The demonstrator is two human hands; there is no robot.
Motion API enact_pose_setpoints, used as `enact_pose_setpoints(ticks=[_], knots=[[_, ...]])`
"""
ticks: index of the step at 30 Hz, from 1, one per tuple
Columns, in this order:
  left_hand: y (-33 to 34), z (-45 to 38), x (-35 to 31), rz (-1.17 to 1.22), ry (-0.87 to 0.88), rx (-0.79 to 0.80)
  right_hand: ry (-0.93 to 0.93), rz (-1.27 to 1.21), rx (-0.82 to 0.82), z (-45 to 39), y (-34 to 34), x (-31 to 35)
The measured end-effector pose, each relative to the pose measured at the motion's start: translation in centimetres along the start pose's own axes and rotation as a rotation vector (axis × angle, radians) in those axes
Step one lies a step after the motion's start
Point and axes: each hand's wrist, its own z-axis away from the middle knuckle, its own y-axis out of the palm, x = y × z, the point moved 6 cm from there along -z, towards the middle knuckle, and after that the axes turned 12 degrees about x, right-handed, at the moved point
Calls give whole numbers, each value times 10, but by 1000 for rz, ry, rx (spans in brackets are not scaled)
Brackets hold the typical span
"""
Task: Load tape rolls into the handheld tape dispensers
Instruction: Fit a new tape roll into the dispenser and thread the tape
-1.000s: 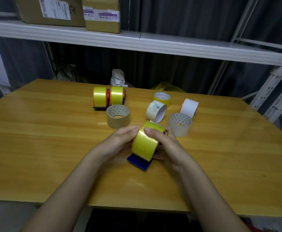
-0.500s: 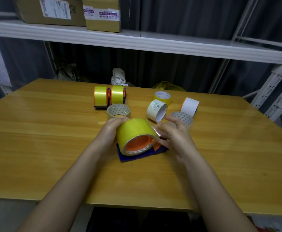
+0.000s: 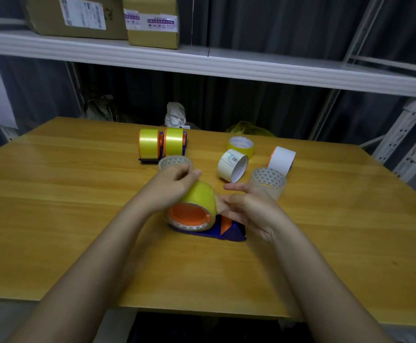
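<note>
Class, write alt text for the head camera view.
Left hand grips a yellow tape roll seated on a blue and orange dispenser on a wooden table; right hand pinches its loose end.

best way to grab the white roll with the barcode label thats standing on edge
Pinch the white roll from above across its two flat faces. It stands on its rim with the open core facing near-right, so the faces are exposed; other rolls crowd its far and right sides.

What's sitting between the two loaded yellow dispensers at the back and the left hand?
A clear tape roll lying flat, partly hidden behind the left hand, in the head view.
</note>
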Motion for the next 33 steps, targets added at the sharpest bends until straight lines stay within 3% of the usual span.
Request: enact_pose_setpoints(ticks=[6,11,19,22,27,33], knots=[[13,0,-27,-460,65,-126,22,210,-47,0,1,3],[17,-1,-27,-436,71,-155,-41,49,-60,4,1,9],[15,-1,-26,-409,34,-105,-87,-247,70,6,4,15],[17,-1,-28,-424,31,-90,-102,-199,24,5,1,13],[18,-2,-29,-428,34,-112,7,129,-23,3,-1,2],[19,-1,-31,-444,42,-121,38,108,3,3,0,0]])
